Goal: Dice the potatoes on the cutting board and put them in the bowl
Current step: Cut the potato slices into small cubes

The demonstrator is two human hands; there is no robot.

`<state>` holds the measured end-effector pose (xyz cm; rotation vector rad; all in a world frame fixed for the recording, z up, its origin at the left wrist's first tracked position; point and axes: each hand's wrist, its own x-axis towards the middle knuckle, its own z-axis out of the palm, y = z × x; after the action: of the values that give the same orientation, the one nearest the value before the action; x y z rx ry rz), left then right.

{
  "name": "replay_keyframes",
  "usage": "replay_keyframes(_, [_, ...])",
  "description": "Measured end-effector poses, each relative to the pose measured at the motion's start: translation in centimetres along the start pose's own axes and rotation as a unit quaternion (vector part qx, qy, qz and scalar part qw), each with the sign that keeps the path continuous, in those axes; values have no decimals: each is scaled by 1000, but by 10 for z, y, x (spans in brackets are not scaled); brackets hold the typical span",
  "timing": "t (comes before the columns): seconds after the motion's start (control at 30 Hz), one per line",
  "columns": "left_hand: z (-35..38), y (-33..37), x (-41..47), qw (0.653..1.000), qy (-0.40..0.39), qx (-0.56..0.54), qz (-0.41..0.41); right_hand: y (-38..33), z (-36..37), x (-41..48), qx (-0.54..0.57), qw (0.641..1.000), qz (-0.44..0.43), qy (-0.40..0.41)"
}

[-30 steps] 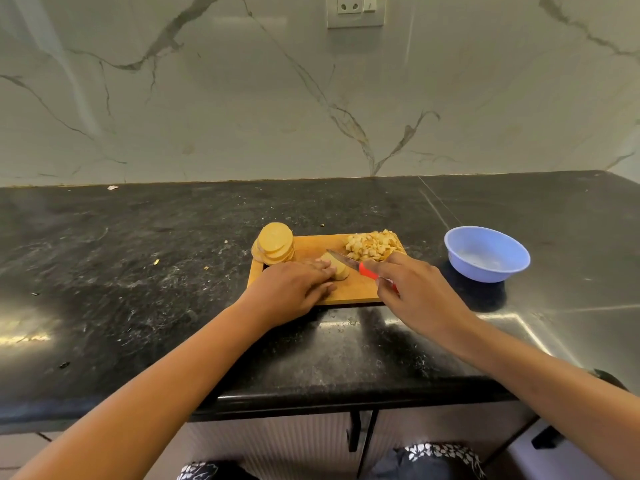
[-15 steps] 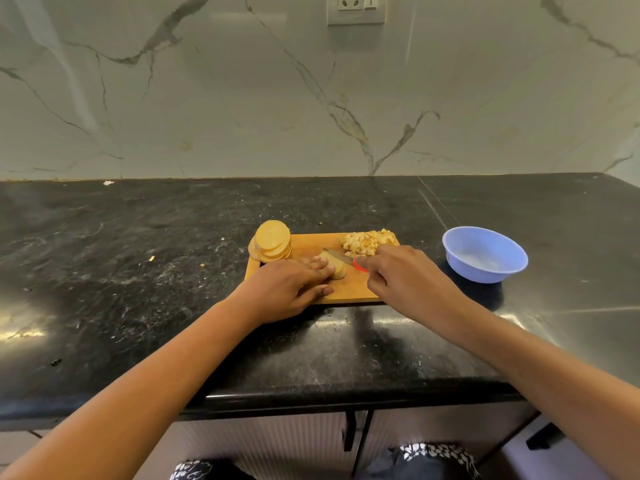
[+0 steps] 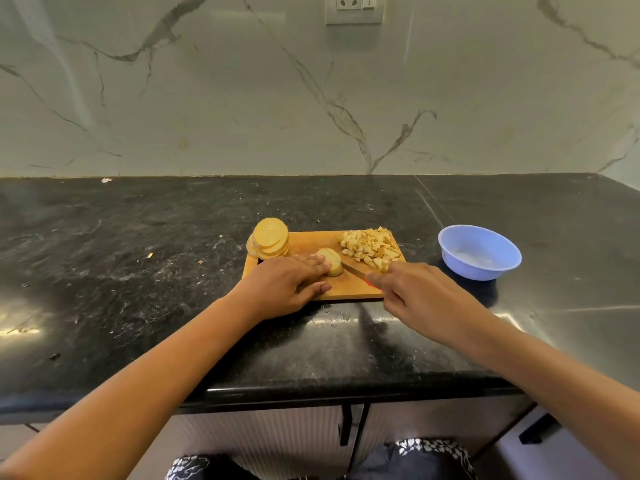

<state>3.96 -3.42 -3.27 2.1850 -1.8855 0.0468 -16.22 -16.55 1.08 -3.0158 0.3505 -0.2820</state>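
A wooden cutting board [image 3: 308,240] lies on the black counter. A stack of round potato slices [image 3: 269,238] sits at its far left corner, and a heap of diced potato [image 3: 370,248] at its far right. In the board's middle lie a few potato slices [image 3: 331,260] that my left hand [image 3: 287,284] holds down with its fingertips. My right hand [image 3: 415,296] grips a knife [image 3: 354,269] by its red handle, and the blade lies against the right side of those slices. A blue bowl [image 3: 479,251] stands to the right of the board.
The black stone counter [image 3: 138,258] reaches back to a marble wall with a socket plate [image 3: 354,8]. Small crumbs dot the counter left of the board. Cabinet doors with dark handles [image 3: 346,424] sit below the counter's front edge.
My right hand has slid the knife left and forward, then back a little, working its blade at the held slices. My left hand has stayed on them.
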Motion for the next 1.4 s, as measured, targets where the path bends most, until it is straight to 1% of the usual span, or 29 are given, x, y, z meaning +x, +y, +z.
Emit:
replay_keyframes(0.13, [0,1,0,1000,5,-4,4,4,-6,-19,23,1000,-3,6])
replay_keyframes(0.23, [0,0,0,1000,10,-6,2,4,-14,-29,17,1000,-4,8])
replay_keyframes(0.33, [-1,0,0,1000,9,-7,-2,6,-28,-32,25,1000,15,9])
replay_keyframes(0.47, [-1,1,-1,1000,14,-13,-2,9,-31,-24,51,995,40,73])
replay_keyframes(0.53, [-2,1,-2,1000,15,-19,-3,8,-25,-11,45,994,43,89])
replay_keyframes(0.7, [0,-1,-4,1000,-2,-9,3,-1,-16,19,47,996,18,75])
replay_keyframes(0.8, [1,-3,-5,1000,6,-16,4,-5,-12,26,51,997,4,66])
replay_keyframes(0.93, [1,-4,-5,1000,14,-8,15,-4,-10,31,44,997,5,57])
replay_keyframes(1.17, [1,-5,-3,1000,5,-23,13,-5,-8,33,47,998,4,39])
replay_keyframes(1.4, [1,-4,-3,1000,7,-13,16,-12,-4,46,-15,1000,-10,23])
